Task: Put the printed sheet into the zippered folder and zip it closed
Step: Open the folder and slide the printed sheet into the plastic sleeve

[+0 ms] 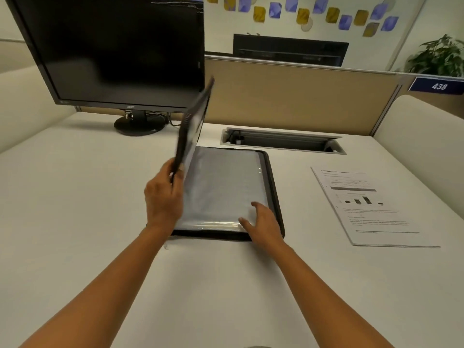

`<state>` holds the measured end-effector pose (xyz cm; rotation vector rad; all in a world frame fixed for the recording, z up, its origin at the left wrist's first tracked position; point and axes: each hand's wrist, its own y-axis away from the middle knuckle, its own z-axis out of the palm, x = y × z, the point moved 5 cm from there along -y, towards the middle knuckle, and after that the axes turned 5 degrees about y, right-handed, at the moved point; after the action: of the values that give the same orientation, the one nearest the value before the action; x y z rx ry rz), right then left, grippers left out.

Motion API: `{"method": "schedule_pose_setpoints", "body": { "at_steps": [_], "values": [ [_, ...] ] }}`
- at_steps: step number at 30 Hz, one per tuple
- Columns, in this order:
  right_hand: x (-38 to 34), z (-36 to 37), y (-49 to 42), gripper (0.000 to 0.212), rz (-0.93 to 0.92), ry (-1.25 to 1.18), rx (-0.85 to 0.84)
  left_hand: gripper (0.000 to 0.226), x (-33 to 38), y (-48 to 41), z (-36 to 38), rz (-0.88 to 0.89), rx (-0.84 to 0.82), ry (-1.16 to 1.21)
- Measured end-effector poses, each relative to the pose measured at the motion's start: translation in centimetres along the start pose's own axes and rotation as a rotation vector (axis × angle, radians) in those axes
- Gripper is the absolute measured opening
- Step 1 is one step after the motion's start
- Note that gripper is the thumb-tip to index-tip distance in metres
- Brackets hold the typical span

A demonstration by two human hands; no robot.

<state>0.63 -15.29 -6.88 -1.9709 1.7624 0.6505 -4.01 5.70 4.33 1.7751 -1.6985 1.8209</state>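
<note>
A black zippered folder [272, 187] lies on the white desk in front of me, unzipped. Its cover [193, 121] stands nearly upright on the left side. My left hand [163, 197] grips the cover's near edge, fingers wrapped around it. Inside, a clear plastic sleeve [221, 187] over pale pages is exposed. My right hand [261, 221] rests with spread fingers on the near right corner of the sleeve. The printed sheet [371, 209], with text and a small bar chart, lies flat on the desk to the right of the folder, apart from it.
A dark monitor [120, 51] on a round stand sits at the back left, close behind the raised cover. A cable slot [281, 140] is cut into the desk behind the folder. A beige partition [301, 96] bounds the desk's far side.
</note>
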Motion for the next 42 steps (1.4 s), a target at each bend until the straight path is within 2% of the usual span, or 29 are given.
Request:
{"method": "schedule_pose_setpoints", "body": {
  "at_steps": [3, 8, 11, 15, 18, 20, 25, 28, 33, 42],
  "values": [
    [1.1, 0.6, 0.2, 0.050, -0.097, 0.220, -0.001, 0.034, -2.3, -0.9, -2.5, -0.197, 0.175, 0.070],
    [1.8, 0.4, -0.1, 0.045, -0.152, 0.262, -0.025, 0.040, -6.3, -1.6, -6.0, -0.424, 0.327, 0.014],
    [2.3, 0.4, -0.2, 0.045, -0.153, 0.280, -0.036, 0.044, -8.5, -0.8, -7.5, -0.537, 0.365, -0.071],
    [2.6, 0.3, -0.1, 0.045, -0.154, 0.281, -0.035, 0.074, -11.3, 0.3, -8.9, -0.664, 0.365, -0.211],
    [3.1, -0.1, 0.0, 0.045, -0.147, 0.280, -0.024, 0.092, -13.3, 1.2, -9.6, -0.768, 0.291, -0.413],
    [3.6, -0.5, 0.1, 0.045, -0.141, 0.274, -0.017, 0.096, -14.0, 1.4, -9.5, -0.726, 0.208, -0.533],
    [5.4, -1.9, 0.7, 0.044, -0.130, 0.245, -0.003, 0.075, -14.6, 1.7, -6.0, -0.512, -0.299, -0.771],
    [6.3, -2.8, 1.1, 0.043, -0.118, 0.234, 0.005, 0.067, -14.5, 2.2, -3.8, -0.447, -0.480, -0.819],
    [7.5, -4.3, 1.5, 0.039, -0.070, 0.192, 0.077, 0.065, -13.5, 2.9, -1.9, -0.443, -0.584, -0.808],
    [8.9, -6.0, 2.8, 0.029, -0.002, 0.074, 0.224, 0.053, -12.8, 2.7, -1.1, -0.462, -0.661, -0.709]
  ]
}}
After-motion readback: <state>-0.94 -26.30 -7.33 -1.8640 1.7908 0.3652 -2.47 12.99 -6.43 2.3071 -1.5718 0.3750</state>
